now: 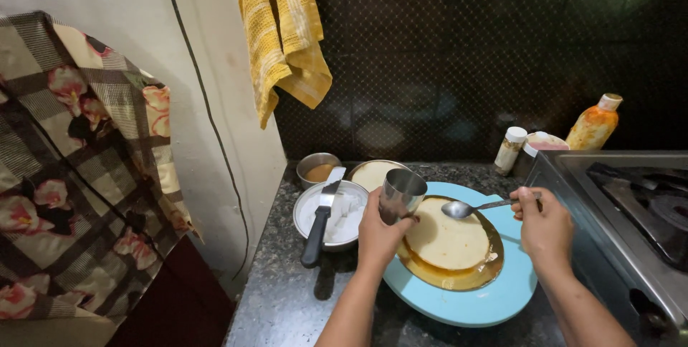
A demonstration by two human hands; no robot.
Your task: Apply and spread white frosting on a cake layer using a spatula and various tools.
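Note:
My left hand (378,236) grips a small steel cup (401,193), tilted over the left edge of a pale round cake layer (446,238). The cake sits on a gold board (484,269) with brown syrup pooled at its front, on a light blue turntable (494,300). My right hand (545,226) holds a metal spoon (466,208) by its handle, the bowl hovering above the cake's far edge.
Left of the cup, a steel plate (308,211) holds white pieces and a black-handled knife (319,226). Behind stand a small steel bowl (317,168) and another pale cake (373,173). A stove (631,203) is at right, bottles (593,125) behind it. A yellow towel (281,31) hangs above.

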